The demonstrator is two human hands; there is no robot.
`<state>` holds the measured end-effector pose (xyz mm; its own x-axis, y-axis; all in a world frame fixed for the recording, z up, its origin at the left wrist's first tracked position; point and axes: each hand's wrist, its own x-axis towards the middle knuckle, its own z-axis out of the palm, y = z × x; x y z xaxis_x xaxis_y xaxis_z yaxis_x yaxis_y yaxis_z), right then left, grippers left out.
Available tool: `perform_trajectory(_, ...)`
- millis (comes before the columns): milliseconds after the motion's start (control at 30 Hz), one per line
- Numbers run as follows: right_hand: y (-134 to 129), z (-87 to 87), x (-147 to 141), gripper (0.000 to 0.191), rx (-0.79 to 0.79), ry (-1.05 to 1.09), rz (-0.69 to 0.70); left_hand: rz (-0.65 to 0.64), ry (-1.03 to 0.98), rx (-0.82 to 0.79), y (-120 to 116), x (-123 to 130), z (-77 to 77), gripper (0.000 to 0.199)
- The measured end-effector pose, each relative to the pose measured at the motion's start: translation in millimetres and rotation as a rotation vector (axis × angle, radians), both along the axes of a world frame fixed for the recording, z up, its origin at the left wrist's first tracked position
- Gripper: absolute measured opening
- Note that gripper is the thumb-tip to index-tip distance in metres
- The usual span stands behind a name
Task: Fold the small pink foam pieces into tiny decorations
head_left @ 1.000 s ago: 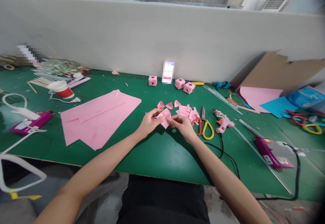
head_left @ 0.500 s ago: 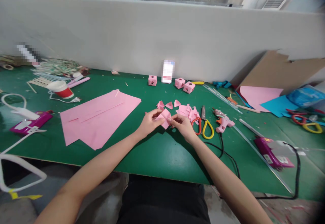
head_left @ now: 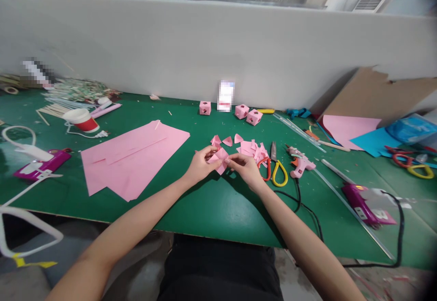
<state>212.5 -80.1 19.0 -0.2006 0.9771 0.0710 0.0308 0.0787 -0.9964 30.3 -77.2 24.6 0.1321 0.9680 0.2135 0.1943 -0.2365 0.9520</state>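
Between my hands, above the green table, is a small folded pink paper piece (head_left: 221, 160). My left hand (head_left: 204, 163) grips its left side, fingers closed round it. The thumb and fingertips of my right hand (head_left: 244, 166) pinch its right edge. Just behind it lie small pink folded triangles (head_left: 227, 141) and a pile of pink paper scraps (head_left: 251, 150). Scissors (head_left: 280, 173) with one red and one yellow handle rest right of my right hand. Farther back stand several pink paper cubes with dark openings (head_left: 253, 117), one of them (head_left: 205, 108) apart on the left.
Large pink sheets (head_left: 136, 160) cover the table's left part, near a paper cup (head_left: 82, 119) and a purple power strip (head_left: 43, 164). At right are a pink glue gun (head_left: 302, 165) with a black cord, clear sticks, another purple strip (head_left: 363, 205) and cardboard (head_left: 375, 94). A grey partition stands behind.
The pink paper piece has turned slightly and shifted a little to the left between my fingers. Both hands keep their grip, and the things on the table have not moved.
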Motion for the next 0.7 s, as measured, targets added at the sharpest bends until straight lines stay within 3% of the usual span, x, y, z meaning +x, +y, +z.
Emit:
perform_trajectory(367,-2.9,4.8,-0.9,0.035,-0.018,0.048,0.01,-0.029,0.01,0.044,0.0,0.4,-2.0,0.035)
perform_trajectory(700,-6.7,8.1,1.4,0.035,0.067,0.011,0.039,-0.055,0.02,0.017,-4.4,1.7,6.7,0.029)
